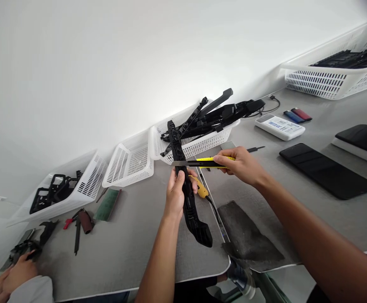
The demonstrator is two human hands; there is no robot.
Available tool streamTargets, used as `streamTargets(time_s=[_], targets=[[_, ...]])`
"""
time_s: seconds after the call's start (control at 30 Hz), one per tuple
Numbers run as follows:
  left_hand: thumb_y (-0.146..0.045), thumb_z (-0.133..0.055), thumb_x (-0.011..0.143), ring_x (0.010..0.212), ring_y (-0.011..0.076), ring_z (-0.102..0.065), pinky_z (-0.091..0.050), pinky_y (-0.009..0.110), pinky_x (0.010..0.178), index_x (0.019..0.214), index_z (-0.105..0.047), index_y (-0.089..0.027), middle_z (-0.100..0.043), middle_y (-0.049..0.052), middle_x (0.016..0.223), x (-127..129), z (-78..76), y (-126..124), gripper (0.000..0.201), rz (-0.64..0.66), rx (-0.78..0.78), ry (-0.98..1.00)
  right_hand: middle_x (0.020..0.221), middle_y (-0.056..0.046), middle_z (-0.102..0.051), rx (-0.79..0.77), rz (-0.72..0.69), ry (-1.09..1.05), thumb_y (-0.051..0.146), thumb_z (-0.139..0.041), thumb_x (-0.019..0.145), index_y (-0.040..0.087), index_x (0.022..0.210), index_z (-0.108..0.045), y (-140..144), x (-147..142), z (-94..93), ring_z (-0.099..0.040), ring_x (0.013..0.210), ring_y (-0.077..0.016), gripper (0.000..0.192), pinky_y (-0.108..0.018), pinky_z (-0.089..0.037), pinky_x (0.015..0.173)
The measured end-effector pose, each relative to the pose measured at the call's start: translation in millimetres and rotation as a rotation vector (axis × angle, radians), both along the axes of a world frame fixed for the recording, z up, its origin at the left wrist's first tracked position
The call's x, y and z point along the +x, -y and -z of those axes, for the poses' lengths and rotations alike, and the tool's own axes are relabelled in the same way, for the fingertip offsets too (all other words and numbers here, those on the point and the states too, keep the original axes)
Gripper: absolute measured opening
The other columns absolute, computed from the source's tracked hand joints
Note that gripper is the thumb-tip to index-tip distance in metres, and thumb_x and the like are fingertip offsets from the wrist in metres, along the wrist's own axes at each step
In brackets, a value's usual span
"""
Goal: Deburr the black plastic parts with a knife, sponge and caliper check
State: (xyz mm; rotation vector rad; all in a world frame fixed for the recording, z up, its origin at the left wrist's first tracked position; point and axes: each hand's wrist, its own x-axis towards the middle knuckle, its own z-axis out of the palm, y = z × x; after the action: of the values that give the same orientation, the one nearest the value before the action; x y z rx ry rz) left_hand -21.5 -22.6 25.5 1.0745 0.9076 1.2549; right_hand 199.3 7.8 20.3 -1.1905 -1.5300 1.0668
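My left hand (177, 191) is closed around the middle of a long black plastic part (189, 202), which is held tilted above the table. In my right hand (238, 163) is a yellow and black utility knife (202, 162). Its blade points left and crosses the black part just above my left fingers; whether the edge touches the plastic I cannot tell. Behind my left hand lies a yellow-handled tool (201, 189) with a black cord, partly hidden. A white basket (202, 145) heaped with similar black parts (217, 113) stands just beyond.
Other white baskets (133, 158) line the wall. A green sheet (108, 205) and small tools lie left; a co-worker's hands (21, 271) hold black parts at far left. To the right are a dark cloth (248, 231), a black phone (326, 168), a white device (280, 126) and lighters (297, 114).
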Motion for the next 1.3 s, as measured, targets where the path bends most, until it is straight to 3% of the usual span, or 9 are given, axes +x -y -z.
streamTargets(time_s=[0.33,0.5,0.6,0.73,0.87,1.0,1.17,1.3], targets=[[-0.051,-0.077,0.093,0.071,0.0134,-0.065,-0.049,0.027,0.061,0.101,-0.064,-0.02,-0.073,0.007,0.108,-2.0,1.8,-1.9,0.034,-0.021,-0.007,0.012,0.054,0.001,-0.051,0.081,0.036,0.063,0.052,-0.063,0.093,0.02,0.061,-0.063,2.3,-3.4,-2.8,-0.04,0.051,-0.0132,0.045,-0.031,-0.028,0.051],[-0.038,-0.077,0.093,0.066,0.0106,-0.06,-0.049,0.027,0.064,0.106,-0.066,-0.02,-0.073,0.007,0.11,-2.4,0.1,-2.2,0.025,0.003,-0.015,0.012,0.069,-0.002,-0.066,0.19,0.164,0.055,0.049,-0.067,0.089,0.019,0.081,-0.075,4.1,-6.2,-8.1,-0.049,0.061,-0.016,0.032,-0.031,-0.033,0.057],[-0.034,-0.074,0.094,0.067,0.0105,-0.059,-0.048,0.027,0.064,0.106,-0.068,-0.019,-0.073,0.007,0.109,-2.5,0.5,-1.8,0.019,-0.006,-0.018,0.02,0.069,-0.002,-0.067,0.184,0.106,0.022,0.048,-0.065,0.09,0.019,0.08,-0.075,4.9,-7.2,-8.9,-0.051,0.062,-0.0166,0.032,-0.031,-0.034,0.057],[-0.028,-0.072,0.09,0.068,0.0117,-0.06,-0.048,0.027,0.062,0.102,-0.07,-0.019,-0.074,0.007,0.108,-3.1,0.4,-1.5,0.015,0.009,-0.005,0.035,0.057,0.0,-0.056,0.091,0.032,0.05,0.051,-0.061,0.093,0.02,0.068,-0.068,4.3,-7.4,-6.4,-0.042,0.053,-0.0139,0.041,-0.031,-0.028,0.053],[-0.024,-0.065,0.088,0.072,0.0156,-0.067,-0.053,0.029,0.062,0.106,-0.072,-0.017,-0.075,0.01,0.112,-3.8,-1.6,-0.8,0.02,0.066,-0.023,0.053,0.061,-0.002,-0.059,0.16,0.172,0.056,0.052,-0.063,0.093,0.019,0.069,-0.068,4.5,-7.0,-7.1,-0.046,0.055,-0.0148,0.041,-0.031,-0.03,0.054],[-0.037,-0.069,0.095,0.072,0.0172,-0.071,-0.058,0.029,0.062,0.116,-0.068,-0.018,-0.077,0.01,0.11,-1.9,-1.9,0.4,0.028,0.037,-0.059,0.03,0.071,-0.004,-0.069,0.258,0.257,0.061,0.048,-0.066,0.093,0.019,0.084,-0.074,4.8,-8.5,-7.7,-0.057,0.063,-0.0182,0.032,-0.03,-0.038,0.058],[-0.051,-0.077,0.093,0.057,0.0128,-0.066,-0.053,0.024,0.051,0.124,-0.06,-0.022,-0.077,0.004,0.095,-0.3,1.4,-1.3,0.046,-0.02,-0.107,0.035,0.098,-0.007,-0.078,0.376,0.14,0.11,0.037,-0.072,0.089,0.019,0.103,-0.077,3.9,-12.7,-4.6,-0.066,0.082,-0.0217,0.023,-0.032,-0.047,0.073],[-0.038,-0.073,0.087,0.044,0.0092,-0.053,-0.04,0.021,0.04,0.105,-0.057,-0.022,-0.072,0.0,0.082,-3.7,4.3,-5.7,0.029,-0.027,-0.168,0.138,0.085,-0.003,-0.075,0.354,-0.035,0.132,0.034,-0.07,0.088,0.019,0.094,-0.078,6.6,-14.6,-6.1,-0.061,0.072,-0.0177,0.018,-0.03,-0.042,0.066]])
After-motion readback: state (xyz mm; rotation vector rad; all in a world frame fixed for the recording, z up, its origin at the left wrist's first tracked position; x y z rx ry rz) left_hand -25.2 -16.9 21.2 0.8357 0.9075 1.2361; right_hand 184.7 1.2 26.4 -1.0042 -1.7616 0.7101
